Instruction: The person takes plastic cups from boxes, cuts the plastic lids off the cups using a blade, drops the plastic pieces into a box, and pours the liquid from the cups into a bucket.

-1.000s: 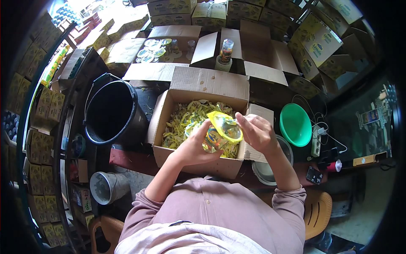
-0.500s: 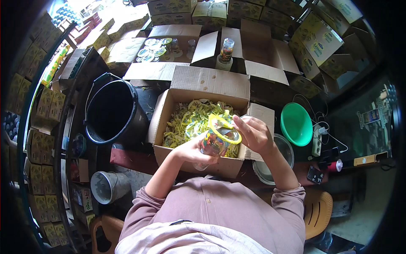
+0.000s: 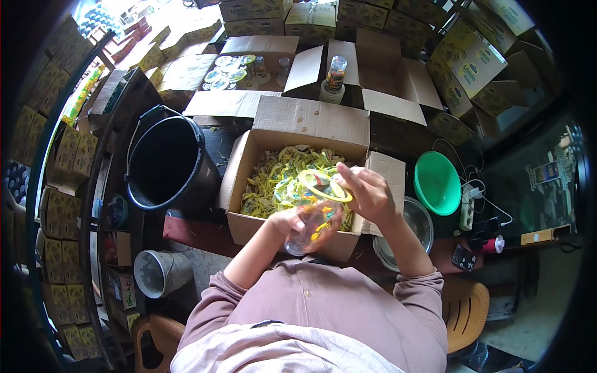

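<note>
My left hand [image 3: 291, 225] is wrapped round a clear cup [image 3: 318, 227] with coloured print, tilted over the near edge of an open cardboard box [image 3: 311, 116]. A yellow ring-shaped piece [image 3: 324, 186] with a clear middle sits at the cup's upper end. The fingers of my right hand [image 3: 368, 194] pinch at the right side of this yellow piece. Inside the box, beneath both hands, lies a heap of yellow strips and printed film scraps [image 3: 273, 180].
A black bucket [image 3: 166, 163] stands left of the box, a grey bucket [image 3: 163, 273] lower left. To the right are a green bowl [image 3: 438, 183], a clear container [image 3: 418, 231] and a power strip [image 3: 466, 214]. A printed cup [image 3: 336, 73] stands behind, beside open cartons [image 3: 392, 105].
The cup has turned more upright in my left hand, and its clear lower part now shows. The yellow piece has shifted slightly left, with my right hand still at its edge.
</note>
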A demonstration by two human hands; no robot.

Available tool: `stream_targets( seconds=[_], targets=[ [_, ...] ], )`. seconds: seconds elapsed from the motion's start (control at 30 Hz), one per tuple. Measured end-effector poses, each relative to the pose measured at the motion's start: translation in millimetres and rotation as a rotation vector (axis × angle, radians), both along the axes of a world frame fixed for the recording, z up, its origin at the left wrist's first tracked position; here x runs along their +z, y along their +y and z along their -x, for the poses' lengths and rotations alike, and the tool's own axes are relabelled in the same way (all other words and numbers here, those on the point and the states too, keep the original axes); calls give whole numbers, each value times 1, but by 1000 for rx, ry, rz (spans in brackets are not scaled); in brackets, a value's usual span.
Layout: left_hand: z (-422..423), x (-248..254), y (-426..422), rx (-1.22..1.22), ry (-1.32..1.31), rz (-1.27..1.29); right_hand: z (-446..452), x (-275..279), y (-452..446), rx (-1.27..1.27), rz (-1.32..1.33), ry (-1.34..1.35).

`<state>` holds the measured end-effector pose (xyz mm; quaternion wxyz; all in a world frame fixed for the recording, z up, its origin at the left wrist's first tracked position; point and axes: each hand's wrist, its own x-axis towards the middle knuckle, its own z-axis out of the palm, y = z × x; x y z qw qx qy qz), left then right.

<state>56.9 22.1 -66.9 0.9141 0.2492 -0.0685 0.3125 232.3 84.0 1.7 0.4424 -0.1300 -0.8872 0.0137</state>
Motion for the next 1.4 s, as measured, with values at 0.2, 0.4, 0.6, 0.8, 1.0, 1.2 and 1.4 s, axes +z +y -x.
stream_targets(
  seconds=[0.2, 0.4, 0.6, 0.8, 1.0, 1.2, 1.4],
  targets=[
    [15, 34, 4, 795, 912, -506, -14, 2, 9, -163, -90, -59],
    [-8, 49, -5, 1114, 1397, -716, -10, 2, 7, -148, -103, -106],
    [-10, 34, -5, 1251, 1357, -885, -14, 7, 6, -147, -141, -113],
    [4, 40, -3, 937, 1174, -740, -13, 5, 4, -89, -170, -85],
    [9, 45, -2, 708, 1043, -563, -15, 2, 3, -58, -126, -104],
    [15, 59, -2, 542, 1014, -451, -15, -6, 3, -52, -101, -112],
    [21, 40, 0, 568, 941, -467, -12, -14, 6, -27, -87, -76]
  ],
)
